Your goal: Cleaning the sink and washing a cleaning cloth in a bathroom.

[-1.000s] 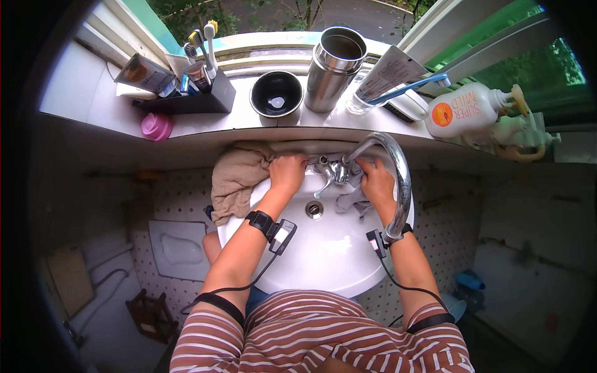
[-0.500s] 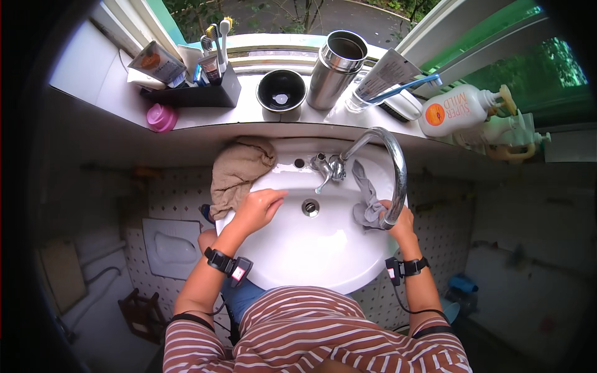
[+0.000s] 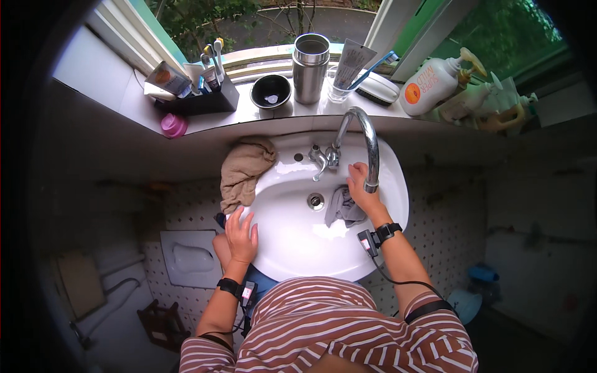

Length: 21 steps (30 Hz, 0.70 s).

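Observation:
My left hand (image 3: 240, 237) hovers at the left rim of the white washbasin (image 3: 286, 248), its fingers spread and nothing in them. Just beyond its fingertips, a bunched brown towel (image 3: 246, 171) drapes over the basin's left edge. My right hand (image 3: 362, 188) is over the right side of the bowl, partly behind the end of the curved chrome tap spout (image 3: 370, 143). Its visible fingers are stretched out and apart, pointing toward the tap lever (image 3: 319, 166). Beside that hand, a crumpled grey cloth (image 3: 344, 208) lies in the bowl near the drain (image 3: 315, 201).
Along the windowsill stand a black toothbrush holder (image 3: 217, 99), a dark-lined cup (image 3: 271, 92), a steel flask (image 3: 310, 69), a clear glass (image 3: 339, 92), a brush (image 3: 379, 90) and pump bottles (image 3: 429, 87). A pink container (image 3: 173, 125) sits at its left edge. A squat toilet (image 3: 189, 258) lies lower left.
The grey cloth has gone from the basin's right side down into the bowl near the drain. My right hand has moved left and away from me. My left hand has drawn back and spread its fingers.

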### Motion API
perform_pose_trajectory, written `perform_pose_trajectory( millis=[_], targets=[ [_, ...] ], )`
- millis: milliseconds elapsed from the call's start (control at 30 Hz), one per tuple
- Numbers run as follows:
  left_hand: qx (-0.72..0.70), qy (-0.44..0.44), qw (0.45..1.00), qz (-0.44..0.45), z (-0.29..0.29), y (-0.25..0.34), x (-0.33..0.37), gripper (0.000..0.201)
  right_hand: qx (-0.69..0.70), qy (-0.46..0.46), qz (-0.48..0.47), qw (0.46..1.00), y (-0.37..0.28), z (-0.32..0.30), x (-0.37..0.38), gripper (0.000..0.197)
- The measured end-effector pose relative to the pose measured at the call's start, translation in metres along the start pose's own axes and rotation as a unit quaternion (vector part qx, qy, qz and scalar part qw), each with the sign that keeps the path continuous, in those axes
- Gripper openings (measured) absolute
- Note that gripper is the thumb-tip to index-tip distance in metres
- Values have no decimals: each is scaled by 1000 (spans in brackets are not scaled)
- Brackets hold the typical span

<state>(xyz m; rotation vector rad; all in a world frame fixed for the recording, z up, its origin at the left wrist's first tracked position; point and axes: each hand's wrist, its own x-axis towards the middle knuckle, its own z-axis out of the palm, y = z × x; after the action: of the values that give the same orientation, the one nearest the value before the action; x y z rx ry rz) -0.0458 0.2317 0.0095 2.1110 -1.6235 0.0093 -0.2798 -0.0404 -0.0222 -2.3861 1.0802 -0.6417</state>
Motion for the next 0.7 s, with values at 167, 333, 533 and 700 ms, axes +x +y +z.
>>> perform_pose_trajectory(
  millis=[167,333,533,700],
  targets=[
    [-37,173,927,-331,19,-19,-13,47,18,78,93,992,-19,7,-12,21],
    [-19,96,845,-526,37,-27,-1,58,32,-39,60,997,-23,5,-40,12],
    [43,-8,871,-489,33,-39,0,56,-34,-82,-170,981,-23,38,-42,21],
    [62,-25,895,-442,33,-49,-9,53,-148,-227,-90,958,-9,44,-35,18]
  ],
)
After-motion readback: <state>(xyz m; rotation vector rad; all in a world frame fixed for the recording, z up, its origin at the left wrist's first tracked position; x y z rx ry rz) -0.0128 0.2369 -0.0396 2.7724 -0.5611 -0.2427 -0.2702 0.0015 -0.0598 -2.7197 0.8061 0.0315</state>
